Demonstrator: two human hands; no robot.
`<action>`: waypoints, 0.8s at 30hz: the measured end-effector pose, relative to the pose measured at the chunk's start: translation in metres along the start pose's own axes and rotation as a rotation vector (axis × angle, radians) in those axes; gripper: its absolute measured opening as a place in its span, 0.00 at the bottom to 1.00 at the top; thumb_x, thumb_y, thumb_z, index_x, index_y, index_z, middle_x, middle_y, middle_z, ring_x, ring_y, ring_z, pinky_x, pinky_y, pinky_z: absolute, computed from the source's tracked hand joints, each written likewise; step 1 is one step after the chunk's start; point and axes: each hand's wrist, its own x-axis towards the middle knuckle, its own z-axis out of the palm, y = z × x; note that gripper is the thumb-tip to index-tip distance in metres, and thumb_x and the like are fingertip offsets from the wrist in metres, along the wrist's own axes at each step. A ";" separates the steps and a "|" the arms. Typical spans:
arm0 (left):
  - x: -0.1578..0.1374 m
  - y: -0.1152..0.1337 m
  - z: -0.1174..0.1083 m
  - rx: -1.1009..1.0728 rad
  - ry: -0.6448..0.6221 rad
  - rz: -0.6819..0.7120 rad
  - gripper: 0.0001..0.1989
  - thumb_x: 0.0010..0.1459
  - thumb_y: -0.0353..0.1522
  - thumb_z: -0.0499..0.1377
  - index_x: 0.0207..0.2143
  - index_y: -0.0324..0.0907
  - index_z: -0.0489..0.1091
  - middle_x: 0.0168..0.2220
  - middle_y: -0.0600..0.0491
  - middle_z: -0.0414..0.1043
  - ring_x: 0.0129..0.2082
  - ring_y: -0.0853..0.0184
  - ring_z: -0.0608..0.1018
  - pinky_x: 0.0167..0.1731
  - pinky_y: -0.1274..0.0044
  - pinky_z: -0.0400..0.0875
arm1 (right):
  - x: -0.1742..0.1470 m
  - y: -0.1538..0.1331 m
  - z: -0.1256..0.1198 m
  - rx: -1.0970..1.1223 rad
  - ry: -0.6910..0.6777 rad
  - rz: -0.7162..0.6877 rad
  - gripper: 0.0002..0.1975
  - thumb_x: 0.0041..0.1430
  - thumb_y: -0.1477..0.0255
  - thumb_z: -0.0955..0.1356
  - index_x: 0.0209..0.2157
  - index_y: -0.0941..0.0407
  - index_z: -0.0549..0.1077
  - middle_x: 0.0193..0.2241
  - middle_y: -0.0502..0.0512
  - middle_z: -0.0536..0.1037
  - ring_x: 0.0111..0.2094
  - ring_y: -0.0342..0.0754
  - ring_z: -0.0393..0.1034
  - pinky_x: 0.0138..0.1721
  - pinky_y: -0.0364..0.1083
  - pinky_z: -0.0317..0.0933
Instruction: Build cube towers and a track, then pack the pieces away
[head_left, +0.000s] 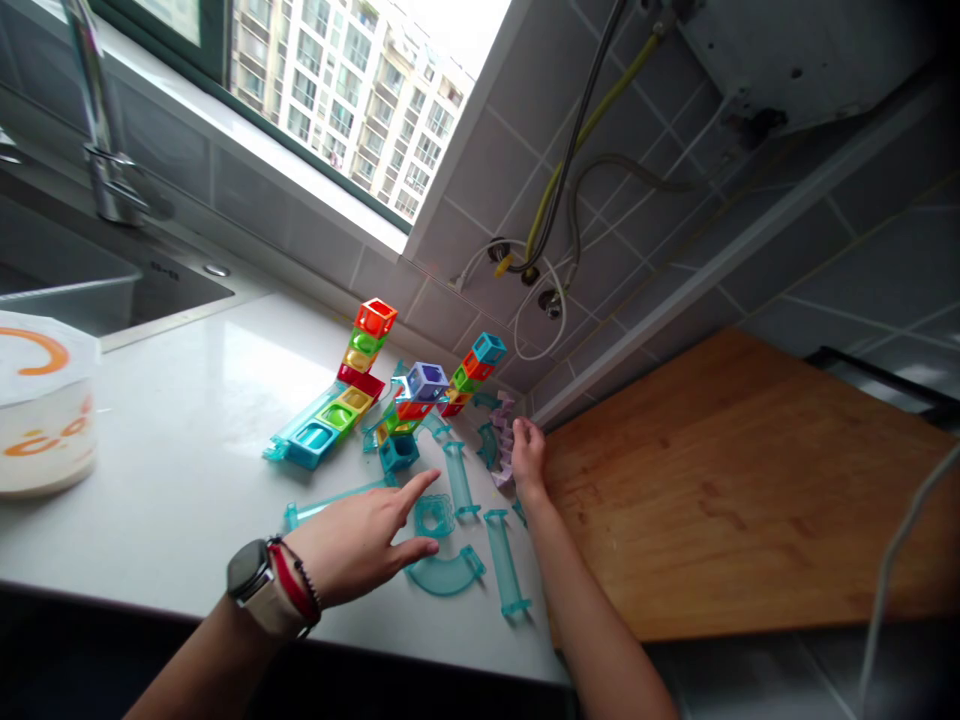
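Observation:
My left hand (367, 530), wearing a watch and red and dark bracelets, hovers over the counter with thumb and index finger apart, holding nothing. Below its fingertips lie a clear teal square piece (434, 515) and a curved teal track (447, 574). At the right, the fingers of my right hand (529, 455) are curled against a lilac zigzag track piece (503, 440); its grip is partly hidden. Beyond my left hand stands a tower of coloured cube blocks (411, 410) topped in purple. Straight teal tracks (504, 565) lie between my hands.
Another block tower (472, 375) stands near the wall, and a red-topped one (366, 340) joins a row of cubes. A wooden board (735, 490) borders the counter at right. At left are a white tub (49, 430), the sink (180, 270) and its tap (112, 185).

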 end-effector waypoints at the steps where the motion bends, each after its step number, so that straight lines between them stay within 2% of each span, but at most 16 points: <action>1: 0.001 0.002 0.000 -0.044 0.000 0.042 0.43 0.65 0.47 0.59 0.75 0.48 0.44 0.48 0.46 0.79 0.44 0.54 0.82 0.47 0.66 0.73 | -0.011 -0.014 -0.003 0.037 -0.023 -0.022 0.31 0.71 0.51 0.59 0.55 0.61 0.76 0.57 0.68 0.76 0.58 0.58 0.71 0.58 0.58 0.67; 3: 0.004 0.008 0.003 -0.139 0.002 0.142 0.52 0.61 0.44 0.65 0.76 0.54 0.34 0.50 0.49 0.79 0.38 0.60 0.82 0.44 0.70 0.74 | -0.037 -0.045 -0.012 0.129 -0.136 -0.092 0.31 0.70 0.47 0.60 0.58 0.54 0.76 0.63 0.62 0.72 0.64 0.57 0.67 0.62 0.55 0.64; 6: 0.011 0.023 0.016 -0.223 0.011 0.282 0.61 0.55 0.39 0.70 0.76 0.54 0.28 0.51 0.49 0.78 0.35 0.63 0.81 0.42 0.72 0.75 | -0.070 -0.092 -0.027 0.403 -0.625 -0.243 0.40 0.61 0.39 0.65 0.65 0.48 0.69 0.71 0.60 0.59 0.71 0.62 0.55 0.64 0.59 0.62; 7: 0.012 0.029 0.022 -0.234 0.010 0.317 0.63 0.54 0.38 0.71 0.76 0.52 0.28 0.49 0.48 0.79 0.35 0.62 0.81 0.41 0.71 0.75 | -0.078 -0.105 -0.031 0.439 -0.730 -0.251 0.41 0.58 0.40 0.68 0.66 0.47 0.68 0.72 0.59 0.58 0.71 0.63 0.56 0.64 0.60 0.63; 9: 0.015 0.039 0.034 -0.256 0.015 0.367 0.64 0.53 0.39 0.72 0.76 0.50 0.29 0.47 0.47 0.80 0.36 0.60 0.81 0.41 0.69 0.76 | -0.089 -0.122 -0.037 0.453 -0.826 -0.260 0.36 0.57 0.47 0.74 0.63 0.45 0.71 0.71 0.58 0.60 0.68 0.62 0.60 0.60 0.58 0.67; 11: 0.016 0.046 0.043 -0.267 0.045 0.383 0.62 0.54 0.40 0.73 0.76 0.51 0.32 0.49 0.46 0.79 0.39 0.58 0.81 0.45 0.67 0.77 | -0.095 -0.129 -0.040 0.445 -0.807 -0.279 0.24 0.61 0.55 0.75 0.57 0.46 0.78 0.66 0.58 0.68 0.65 0.60 0.66 0.59 0.58 0.68; 14: 0.019 0.048 0.050 -0.279 0.072 0.369 0.58 0.54 0.40 0.73 0.76 0.55 0.38 0.57 0.45 0.76 0.38 0.60 0.81 0.47 0.65 0.78 | -0.101 -0.129 -0.040 0.408 -0.694 -0.309 0.10 0.66 0.62 0.72 0.43 0.50 0.84 0.55 0.58 0.79 0.56 0.57 0.75 0.56 0.56 0.70; 16: 0.020 0.048 0.050 -0.299 0.088 0.378 0.54 0.55 0.39 0.72 0.75 0.58 0.43 0.62 0.46 0.72 0.39 0.61 0.82 0.50 0.65 0.78 | -0.106 -0.127 -0.040 0.372 -0.573 -0.325 0.09 0.67 0.64 0.71 0.37 0.52 0.83 0.47 0.59 0.81 0.46 0.53 0.78 0.48 0.53 0.73; 19: 0.015 0.052 0.047 -0.295 0.126 0.414 0.48 0.57 0.37 0.70 0.73 0.59 0.50 0.67 0.49 0.67 0.55 0.55 0.79 0.60 0.62 0.71 | -0.114 -0.123 -0.040 0.350 -0.417 -0.376 0.10 0.66 0.65 0.71 0.33 0.54 0.82 0.39 0.58 0.82 0.39 0.51 0.78 0.43 0.50 0.72; 20: 0.012 0.055 0.046 -0.297 0.114 0.411 0.48 0.57 0.37 0.70 0.74 0.59 0.50 0.67 0.49 0.67 0.59 0.53 0.76 0.62 0.62 0.70 | -0.116 -0.122 -0.040 0.350 -0.388 -0.393 0.10 0.65 0.64 0.71 0.33 0.54 0.81 0.38 0.58 0.81 0.39 0.52 0.78 0.42 0.50 0.72; 22: 0.005 0.063 0.044 -0.321 0.070 0.367 0.52 0.56 0.38 0.71 0.75 0.57 0.44 0.66 0.48 0.69 0.59 0.53 0.76 0.60 0.63 0.71 | -0.119 -0.122 -0.043 0.329 -0.380 -0.379 0.13 0.64 0.60 0.71 0.36 0.55 0.81 0.37 0.58 0.81 0.39 0.53 0.78 0.41 0.50 0.71; 24: -0.001 0.070 0.043 -0.332 0.066 0.305 0.57 0.55 0.39 0.72 0.76 0.55 0.38 0.65 0.46 0.69 0.57 0.54 0.78 0.59 0.64 0.73 | -0.123 -0.123 -0.047 0.260 -0.437 -0.273 0.17 0.66 0.56 0.69 0.43 0.56 0.80 0.33 0.57 0.80 0.35 0.52 0.77 0.38 0.48 0.70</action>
